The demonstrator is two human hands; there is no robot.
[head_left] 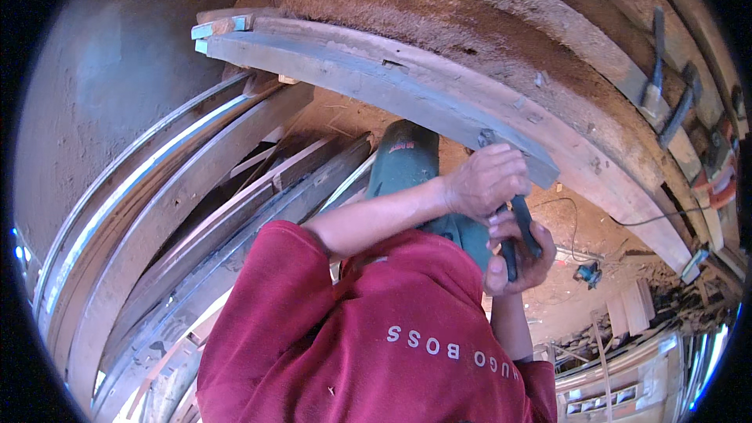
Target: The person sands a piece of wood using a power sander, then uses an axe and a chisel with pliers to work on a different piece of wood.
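Both hands are on a pair of pincers [525, 227] with two dark handles. My left hand [492, 178] is wrapped over the tool near its metal head, which meets the near edge of a long grey wooden beam [345, 78]. My right hand [523, 260] grips the handles lower down, its fingers closed around them, and the handles stand somewhat apart. What the jaws hold, if anything, is hidden by my left hand. Behind the grey beam, and close against it, runs a longer pale wooden board [595, 153].
Several long wooden planks [180, 141] lean at the left by a grey wall [117, 78]. On the far-right ledge lie a chisel-like tool [655, 70] and a dark-handled tool [680, 113], near a red power tool [721, 188]. A cable [654, 222] trails there. Wood scraps [627, 309] lie lower right.
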